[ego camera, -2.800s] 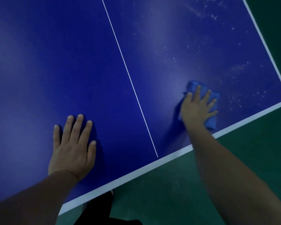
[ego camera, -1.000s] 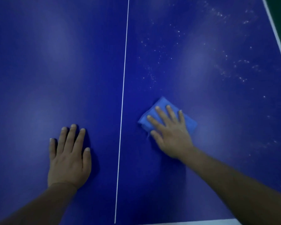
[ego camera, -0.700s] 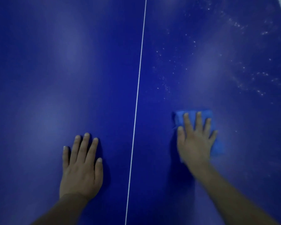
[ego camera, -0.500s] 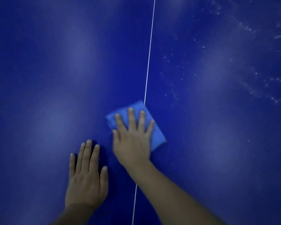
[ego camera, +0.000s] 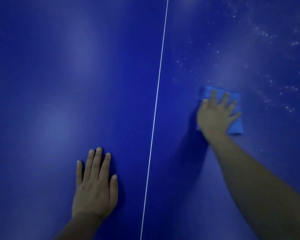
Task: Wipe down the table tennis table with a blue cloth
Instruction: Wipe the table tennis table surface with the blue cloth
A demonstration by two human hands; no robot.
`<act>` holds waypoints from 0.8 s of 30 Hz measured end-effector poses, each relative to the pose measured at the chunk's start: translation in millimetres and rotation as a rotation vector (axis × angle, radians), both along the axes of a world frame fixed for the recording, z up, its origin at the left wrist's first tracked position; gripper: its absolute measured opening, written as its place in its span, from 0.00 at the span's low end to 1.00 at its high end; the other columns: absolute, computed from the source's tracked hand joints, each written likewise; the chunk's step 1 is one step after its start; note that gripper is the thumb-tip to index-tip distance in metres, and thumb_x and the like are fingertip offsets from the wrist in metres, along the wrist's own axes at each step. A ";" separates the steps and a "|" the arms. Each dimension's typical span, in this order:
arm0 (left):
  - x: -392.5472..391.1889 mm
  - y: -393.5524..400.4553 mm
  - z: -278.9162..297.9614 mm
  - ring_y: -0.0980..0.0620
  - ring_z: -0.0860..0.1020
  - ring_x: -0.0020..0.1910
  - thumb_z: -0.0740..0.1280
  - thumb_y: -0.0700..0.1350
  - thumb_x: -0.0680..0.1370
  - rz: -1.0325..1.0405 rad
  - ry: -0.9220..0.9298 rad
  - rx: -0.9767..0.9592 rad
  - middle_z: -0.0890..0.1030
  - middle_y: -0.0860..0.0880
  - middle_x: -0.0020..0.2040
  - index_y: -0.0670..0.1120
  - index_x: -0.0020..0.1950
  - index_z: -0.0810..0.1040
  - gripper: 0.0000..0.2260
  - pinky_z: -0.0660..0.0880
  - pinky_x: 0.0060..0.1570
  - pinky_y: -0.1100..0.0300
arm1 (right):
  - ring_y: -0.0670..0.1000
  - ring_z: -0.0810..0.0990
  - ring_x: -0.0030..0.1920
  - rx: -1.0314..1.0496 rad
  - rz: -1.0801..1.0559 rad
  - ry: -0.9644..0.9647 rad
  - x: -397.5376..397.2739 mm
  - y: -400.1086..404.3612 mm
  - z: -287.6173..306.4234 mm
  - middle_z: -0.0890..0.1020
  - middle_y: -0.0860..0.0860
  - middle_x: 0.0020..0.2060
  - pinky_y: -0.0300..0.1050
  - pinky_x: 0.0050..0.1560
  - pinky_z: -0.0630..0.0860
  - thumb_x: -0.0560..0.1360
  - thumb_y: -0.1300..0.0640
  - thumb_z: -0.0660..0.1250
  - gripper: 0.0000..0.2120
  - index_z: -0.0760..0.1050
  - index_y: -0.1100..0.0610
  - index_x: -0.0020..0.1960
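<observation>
Overhead, we look straight down on the table tennis table [ego camera: 42, 84], its dark blue top filling the whole view; a thin white centre line [ego camera: 157, 94] runs from the top edge to the bottom edge, leaning slightly left as it nears us. Our left hand [ego camera: 95, 186] lies palm-down on the surface to the left of that line, near the bottom; its fingers are straight and close together, the thumb set alongside, holding nothing, only resting flat on the table. Our right hand [ego camera: 215, 115] is on the other side of the line, farther up the table, well apart from the left; it presses flat on the blue cloth [ego camera: 236, 125] with fingers spread and extended, not curled round it; the hand is a little blurred. We note the cloth folded into a rough rectangle, lighter blue than the top, lying flat on the right half of the table, beneath the palm and fingers; its far edge shows beyond the fingertips and its right edge shows past the little finger. Pale specks [ego camera: 265, 34] are scattered over the top beyond and to the right of the cloth, thickest toward the upper right corner; the left half shows only soft patches of reflected light.
</observation>
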State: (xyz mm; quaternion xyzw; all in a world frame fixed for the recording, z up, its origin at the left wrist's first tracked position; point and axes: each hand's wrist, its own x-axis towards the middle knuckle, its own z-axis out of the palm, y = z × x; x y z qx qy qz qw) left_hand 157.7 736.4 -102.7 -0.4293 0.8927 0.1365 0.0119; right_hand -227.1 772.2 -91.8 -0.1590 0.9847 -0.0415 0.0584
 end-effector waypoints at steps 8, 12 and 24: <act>-41.3 -25.6 13.6 0.43 0.58 0.78 0.53 0.54 0.79 -0.025 0.167 -0.018 0.62 0.41 0.78 0.40 0.77 0.63 0.29 0.48 0.77 0.43 | 0.63 0.53 0.79 0.080 0.295 0.058 -46.1 19.1 -4.2 0.56 0.53 0.80 0.73 0.74 0.49 0.81 0.40 0.44 0.28 0.55 0.43 0.80; -111.3 -69.7 11.4 0.46 0.53 0.80 0.49 0.56 0.80 -0.046 0.181 -0.038 0.58 0.43 0.80 0.41 0.79 0.61 0.30 0.47 0.77 0.43 | 0.62 0.45 0.80 -0.031 -0.129 -0.036 -81.3 35.8 3.2 0.48 0.52 0.81 0.71 0.74 0.44 0.84 0.41 0.46 0.27 0.50 0.43 0.81; -154.3 -96.8 -3.3 0.48 0.48 0.81 0.45 0.57 0.81 -0.035 0.061 -0.052 0.56 0.45 0.81 0.44 0.80 0.60 0.30 0.42 0.77 0.44 | 0.62 0.49 0.79 0.035 -0.054 -0.032 -88.4 74.1 -2.2 0.53 0.53 0.81 0.71 0.74 0.47 0.84 0.43 0.48 0.25 0.54 0.44 0.80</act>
